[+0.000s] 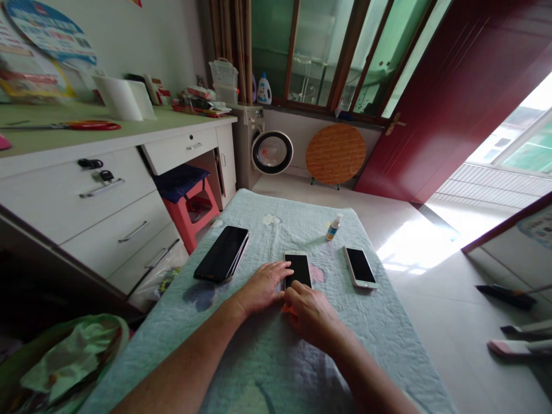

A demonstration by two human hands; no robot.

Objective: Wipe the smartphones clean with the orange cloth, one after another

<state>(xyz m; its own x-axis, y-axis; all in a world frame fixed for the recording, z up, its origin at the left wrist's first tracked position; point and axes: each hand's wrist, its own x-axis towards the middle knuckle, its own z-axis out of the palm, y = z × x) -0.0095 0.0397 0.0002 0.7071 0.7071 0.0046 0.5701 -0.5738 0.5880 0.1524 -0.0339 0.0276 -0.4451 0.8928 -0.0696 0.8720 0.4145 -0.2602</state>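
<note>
A white-framed phone (298,266) lies face up in the middle of a pale blue quilted cloth (259,356). My left hand (262,286) lies flat beside the phone's left edge, fingers stretched out and touching it. My right hand (308,310) sits at the phone's near end with fingers curled together, and a small orange thing (285,309) peeks out beneath it; I cannot make out what it is. A stack of dark phones (222,253) lies to the left. Another white phone (360,267) lies to the right. A small spray bottle (333,227) stands behind.
White desk with drawers (107,201) runs along the left, a red stool (190,210) tucked under it. A washing machine (259,146) and a round wooden tabletop (335,153) stand at the back wall. A green bag (64,362) sits at lower left. Tools (517,322) lie on the floor, right.
</note>
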